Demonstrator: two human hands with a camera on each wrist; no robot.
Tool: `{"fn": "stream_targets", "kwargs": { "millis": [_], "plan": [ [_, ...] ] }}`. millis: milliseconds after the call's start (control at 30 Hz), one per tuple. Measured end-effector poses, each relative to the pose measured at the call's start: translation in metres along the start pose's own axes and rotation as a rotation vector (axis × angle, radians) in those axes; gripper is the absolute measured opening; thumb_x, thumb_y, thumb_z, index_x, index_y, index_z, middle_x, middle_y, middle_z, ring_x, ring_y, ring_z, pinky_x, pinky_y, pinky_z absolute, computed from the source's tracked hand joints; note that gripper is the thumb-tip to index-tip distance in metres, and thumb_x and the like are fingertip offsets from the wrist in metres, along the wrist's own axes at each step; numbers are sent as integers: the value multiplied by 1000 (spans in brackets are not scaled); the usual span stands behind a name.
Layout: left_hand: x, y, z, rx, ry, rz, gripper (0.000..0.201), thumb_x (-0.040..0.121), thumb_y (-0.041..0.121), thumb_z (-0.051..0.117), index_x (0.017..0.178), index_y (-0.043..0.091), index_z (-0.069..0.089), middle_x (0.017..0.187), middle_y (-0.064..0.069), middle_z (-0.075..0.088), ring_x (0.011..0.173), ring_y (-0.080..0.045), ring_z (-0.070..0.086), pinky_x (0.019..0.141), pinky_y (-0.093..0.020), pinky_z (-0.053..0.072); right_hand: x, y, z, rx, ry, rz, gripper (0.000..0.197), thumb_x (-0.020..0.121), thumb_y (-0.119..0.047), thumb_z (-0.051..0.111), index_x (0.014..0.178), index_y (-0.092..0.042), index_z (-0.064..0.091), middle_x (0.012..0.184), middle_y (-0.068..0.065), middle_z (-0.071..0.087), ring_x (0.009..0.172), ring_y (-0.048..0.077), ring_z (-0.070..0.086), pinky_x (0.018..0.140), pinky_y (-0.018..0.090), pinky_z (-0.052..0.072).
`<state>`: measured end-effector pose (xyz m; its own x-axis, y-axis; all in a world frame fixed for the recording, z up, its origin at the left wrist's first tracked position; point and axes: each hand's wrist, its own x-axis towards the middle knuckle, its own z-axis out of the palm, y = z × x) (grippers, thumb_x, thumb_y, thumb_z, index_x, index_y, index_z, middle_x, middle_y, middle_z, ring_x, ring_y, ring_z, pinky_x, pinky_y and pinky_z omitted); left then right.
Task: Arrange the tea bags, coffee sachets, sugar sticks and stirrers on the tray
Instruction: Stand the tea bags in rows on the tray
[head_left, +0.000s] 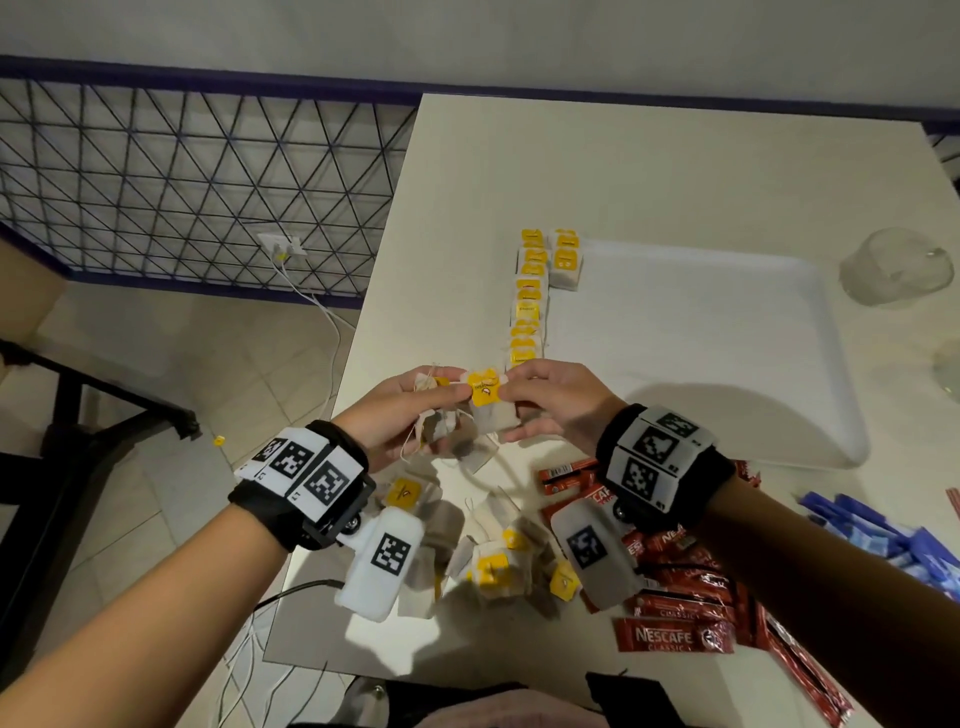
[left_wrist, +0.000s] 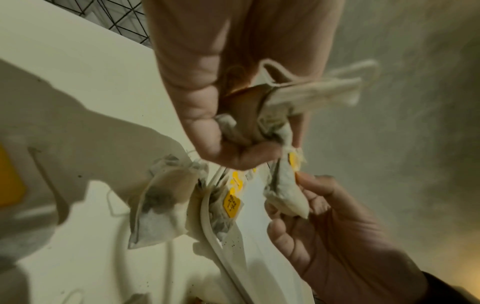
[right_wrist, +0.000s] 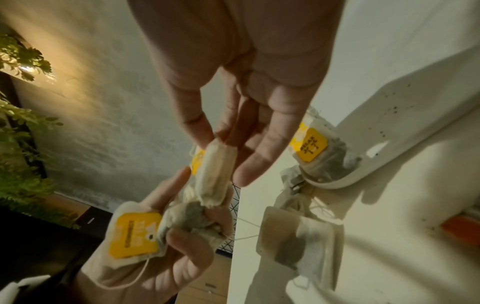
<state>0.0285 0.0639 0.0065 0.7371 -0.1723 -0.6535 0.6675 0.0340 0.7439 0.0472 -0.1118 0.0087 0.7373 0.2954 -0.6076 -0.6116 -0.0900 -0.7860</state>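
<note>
My left hand (head_left: 436, 400) grips a bunch of tea bags (left_wrist: 244, 123) just above the table's left edge. My right hand (head_left: 519, 395) pinches one tea bag with a yellow tag (head_left: 487, 397) at the edge of that bunch; in the right wrist view this bag (right_wrist: 215, 174) hangs from my fingertips. A row of several tea bags (head_left: 530, 306) lies along the left side of the white tray (head_left: 727, 374). More tea bags (head_left: 493, 551) lie loose below my wrists. Red coffee sachets (head_left: 675, 587) and blue sugar sticks (head_left: 883, 535) lie at the front right.
A clear plastic cup (head_left: 893, 270) stands beyond the tray's far right corner. The table's left edge (head_left: 358, 332) drops to a tiled floor with cables. A single yellow tag (head_left: 218, 440) lies on the floor. Most of the tray's surface is bare.
</note>
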Motion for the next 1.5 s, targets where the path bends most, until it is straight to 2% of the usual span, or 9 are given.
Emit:
{"fn": "stream_targets", "kwargs": {
  "millis": [300,367,500,700,1033,1167,1300,1400,1500],
  "plan": [
    [-4,9,7,249,6,106,17,87,7,62,73,12,53,36,12,49,28,3,41,33,-7,31,-2,6,1,-283,-74,-159,18,81,-23,69,97,-28,60,83,8,63,73,20,65,74,36,58],
    [-4,9,5,297,-11,128,13,85,6,64,75,12,58,45,12,56,35,4,46,40,-5,35,-3,3,3,-312,-34,-207,3,85,-23,64,85,-25,63,77,7,63,69,22,62,72,37,57],
    [-3,8,-1,335,-40,158,10,83,5,65,80,14,65,69,3,61,51,0,54,55,-9,44,-2,-9,0,-201,-10,-214,11,89,-10,59,78,-12,62,60,3,59,47,7,55,51,20,50],
    [-6,12,-2,417,-127,244,15,80,2,67,79,17,66,64,15,62,58,2,54,62,-8,43,2,-18,-7,-169,-40,-220,10,87,-10,60,78,-12,63,59,-2,61,49,5,53,46,17,46],
    [-3,12,2,210,-41,312,11,80,1,63,76,11,61,60,10,62,53,-2,54,53,-11,45,-1,-3,5,-188,-103,-75,11,89,-13,57,78,-14,59,69,9,54,56,16,48,51,22,42],
    [-2,8,3,119,2,263,14,80,8,64,72,19,66,82,-5,64,69,-16,54,50,-17,45,-2,-1,6,-232,-132,-42,15,91,-16,55,76,-14,57,68,9,54,54,14,48,54,26,39],
    [-1,7,6,85,14,219,6,81,11,63,77,15,61,62,-6,57,45,-10,51,39,-18,38,-5,-2,5,-279,-158,-27,16,92,-17,54,76,-16,57,64,3,52,53,11,49,55,25,41],
    [4,4,5,114,40,239,4,79,15,65,81,15,61,64,-3,61,49,-10,54,48,-21,42,-5,-4,3,-302,-96,-60,8,92,-16,53,88,-12,58,65,1,53,49,4,52,54,19,45],
    [6,4,5,125,68,247,3,83,12,64,82,14,61,69,-2,62,54,-10,55,54,-20,44,-2,-5,1,-249,-25,-95,8,90,-21,55,86,-15,59,70,4,54,62,12,54,63,24,48]
  ]
}}
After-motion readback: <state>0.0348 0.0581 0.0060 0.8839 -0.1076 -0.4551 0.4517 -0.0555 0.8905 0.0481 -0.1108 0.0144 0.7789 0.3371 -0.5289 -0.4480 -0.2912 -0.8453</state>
